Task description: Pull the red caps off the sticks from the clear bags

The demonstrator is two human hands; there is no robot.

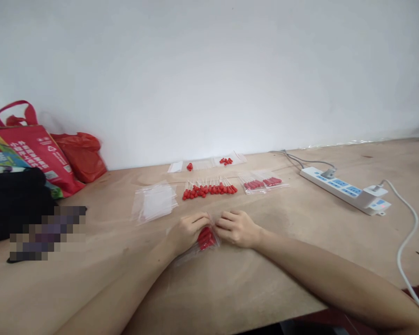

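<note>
My left hand (189, 229) and my right hand (236, 228) meet at the middle of the wooden table (230, 288). Both pinch the top edge of a small clear plastic bag (203, 242) that holds red-capped droppers. The bag lies flat between my wrists, its red tips toward my fingers. Just beyond my hands lies a row of loose red-capped droppers (209, 188). A stack of empty clear bags (154, 202) sits to the left of my left hand.
Filled bags (262, 182) lie to the right of the row, with more droppers (226, 161) near the wall. A white power strip (345, 190) with cables lies at right. Red shopping bags (42, 156) and a black item (14, 200) stand at left.
</note>
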